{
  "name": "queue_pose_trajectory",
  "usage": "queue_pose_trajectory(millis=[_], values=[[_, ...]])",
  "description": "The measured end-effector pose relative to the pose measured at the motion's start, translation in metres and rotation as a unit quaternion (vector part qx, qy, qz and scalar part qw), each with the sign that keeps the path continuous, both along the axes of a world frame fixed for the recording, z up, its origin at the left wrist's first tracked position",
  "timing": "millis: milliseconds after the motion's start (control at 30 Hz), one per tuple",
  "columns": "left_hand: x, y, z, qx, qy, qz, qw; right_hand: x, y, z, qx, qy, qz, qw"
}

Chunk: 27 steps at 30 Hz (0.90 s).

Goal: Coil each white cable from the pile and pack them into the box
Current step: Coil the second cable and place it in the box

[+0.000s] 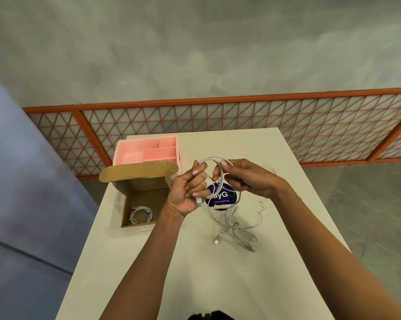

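Cardboard box point(146, 197): one.
Coiled white cable point(140, 214) inside it: one.
Held white cable point(214, 161): one.
Tangled cable pile point(237, 228) on tabletop point(195, 278): count cannot be told.
Pink divided tray point(146, 150): one.
Round purple sticker point(221, 200): one.
Hands: two, left hand point(187, 192) and right hand point(246, 179).

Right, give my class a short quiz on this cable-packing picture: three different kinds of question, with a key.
1. True or false: the cardboard box already holds a coiled cable.
2. Who holds the cable being looped? A left only; B right only; C both.
3. Fill in: the loose pile lies on the table to the person's ____ of the box.
Key: 1 true. 2 C: left hand and right hand both grip it. 3 right.
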<state>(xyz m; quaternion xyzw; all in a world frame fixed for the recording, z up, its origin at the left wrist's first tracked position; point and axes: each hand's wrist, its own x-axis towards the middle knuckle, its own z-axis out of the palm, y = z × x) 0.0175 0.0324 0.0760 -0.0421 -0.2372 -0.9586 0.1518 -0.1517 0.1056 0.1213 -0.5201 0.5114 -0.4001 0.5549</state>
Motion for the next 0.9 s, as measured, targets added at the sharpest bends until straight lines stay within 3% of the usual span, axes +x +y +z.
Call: queue_pose_trajectory(millis=[100,233,400,633,767,900], values=[[0.0,-0.002,0.001,0.002,-0.014,0.011,1.0,-0.002,-0.001,-0.007,-0.003,-0.095,0.016,0.995],[-0.001,-0.004,-0.003,-0.013,-0.038,0.031,0.999,-0.004,-0.006,-0.013,0.012,-0.116,-0.057,0.992],[-0.007,-0.003,-0.005,-0.054,-0.097,0.081,0.991,0.0,-0.009,-0.02,0.047,-0.08,-0.135,0.986],[-0.002,-0.01,-0.002,-0.1,-0.163,0.138,0.972,-0.002,-0.007,-0.009,-0.007,0.044,-0.131,0.99],[0.001,-0.01,-0.003,-0.092,-0.143,0.109,0.979,-0.002,-0.011,-0.005,-0.083,0.141,-0.204,0.965],[0.0,-0.01,0.003,-0.078,-0.078,0.097,0.989,-0.002,-0.011,-0.016,-0.05,0.185,-0.165,0.967]])
